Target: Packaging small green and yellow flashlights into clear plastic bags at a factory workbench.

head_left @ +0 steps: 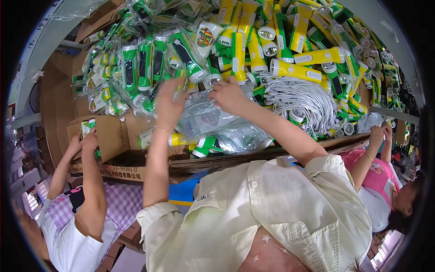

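Observation:
My left hand (171, 103), smeared by motion, is over the pile beside a bagged green and white flashlight (187, 56); its fingers are too blurred to read. My right hand (230, 96) has its fingers curled and pinched at the upper edge of a clear plastic bag (210, 119), one of a loose stack with a colourful printed patch. Just beyond that hand stands a yellow and green flashlight (238, 56). Right of the bags lies a bundle of white cables (299, 102). Below the bags, a green and white flashlight (207, 146) lies near the box edge.
A large cardboard bin (61, 97) holds the heap, with bagged flashlights (129, 68) on the left and loose ones (312, 56) on the right. At left, a co-worker's hands (86, 141) work in a small carton (111, 140). Another co-worker's hands (380, 133) are at right.

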The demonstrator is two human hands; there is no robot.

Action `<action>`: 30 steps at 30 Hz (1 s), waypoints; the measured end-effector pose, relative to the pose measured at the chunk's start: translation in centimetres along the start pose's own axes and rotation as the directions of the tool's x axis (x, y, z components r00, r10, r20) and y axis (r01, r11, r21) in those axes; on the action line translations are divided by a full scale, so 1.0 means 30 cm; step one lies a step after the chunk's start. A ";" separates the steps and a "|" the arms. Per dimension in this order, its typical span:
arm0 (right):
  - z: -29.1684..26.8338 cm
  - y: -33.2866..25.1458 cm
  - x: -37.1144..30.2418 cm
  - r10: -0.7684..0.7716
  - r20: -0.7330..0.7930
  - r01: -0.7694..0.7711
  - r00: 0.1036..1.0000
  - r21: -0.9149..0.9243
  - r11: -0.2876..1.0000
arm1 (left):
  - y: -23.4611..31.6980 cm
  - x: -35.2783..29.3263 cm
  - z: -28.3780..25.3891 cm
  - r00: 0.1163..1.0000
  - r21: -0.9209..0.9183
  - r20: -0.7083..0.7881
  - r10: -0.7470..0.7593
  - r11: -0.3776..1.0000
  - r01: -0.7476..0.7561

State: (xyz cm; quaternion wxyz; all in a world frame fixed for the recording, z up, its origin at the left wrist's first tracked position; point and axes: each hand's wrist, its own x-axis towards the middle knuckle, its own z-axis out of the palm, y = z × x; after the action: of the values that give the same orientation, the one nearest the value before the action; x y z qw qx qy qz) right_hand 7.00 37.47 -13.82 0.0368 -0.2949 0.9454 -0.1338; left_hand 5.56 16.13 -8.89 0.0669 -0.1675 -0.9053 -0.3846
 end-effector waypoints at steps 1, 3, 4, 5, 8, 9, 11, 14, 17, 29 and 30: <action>-0.004 -0.001 0.005 0.005 0.058 -0.005 0.998 0.002 1.000 | 0.027 -0.025 0.070 0.987 -0.063 0.159 -0.016 0.998 0.026; 0.005 -0.012 0.011 0.015 0.025 -0.014 1.000 -0.018 1.000 | 0.042 -0.079 0.169 0.938 0.017 0.327 -0.115 0.993 0.116; 0.008 -0.022 0.014 0.026 -0.002 -0.026 1.000 -0.034 0.999 | 0.018 -0.106 0.198 0.941 0.019 0.321 -0.111 0.994 0.111; 0.006 -0.032 0.020 0.022 -0.008 -0.023 1.000 -0.037 0.999 | -0.006 -0.132 0.225 0.935 0.062 0.331 -0.123 0.992 0.109; 0.017 -0.040 0.020 0.142 0.218 -0.131 0.966 -0.062 0.989 | 0.008 -0.129 0.245 0.928 0.159 0.338 -0.157 0.981 0.108; 0.026 -0.041 0.006 0.079 0.125 -0.065 0.989 -0.109 0.992 | 0.016 -0.123 0.248 0.925 0.212 0.327 -0.192 0.969 0.126; 0.036 -0.028 -0.034 0.012 0.027 -0.007 1.000 -0.167 0.986 | -0.006 -0.139 0.251 0.925 0.177 0.344 -0.160 0.979 0.103; -0.015 -0.025 -0.129 -0.074 -0.267 0.078 0.961 0.007 0.997 | 0.004 -0.151 0.214 0.905 0.127 0.393 -0.163 0.984 0.122; -0.138 -0.035 -0.215 0.012 -0.454 0.125 0.891 0.271 0.955 | 0.083 -0.145 0.164 0.866 0.127 0.468 -0.177 0.983 0.133; -0.410 0.003 -0.390 -0.062 -0.495 0.161 0.867 0.160 0.974 | 0.510 -0.105 0.117 0.963 -0.100 0.250 0.103 0.992 -0.080; -0.409 0.003 -0.400 -0.058 -0.495 0.155 0.867 0.158 0.975 | 0.521 -0.114 0.121 0.962 -0.104 0.253 0.108 0.991 -0.084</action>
State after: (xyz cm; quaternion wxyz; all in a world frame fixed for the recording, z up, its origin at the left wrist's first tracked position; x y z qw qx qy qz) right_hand 15.01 47.20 -2.17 -0.1815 -0.2985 0.8889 -0.2962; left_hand 14.33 28.00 -1.73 -0.0405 -0.2626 -0.8784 -0.3973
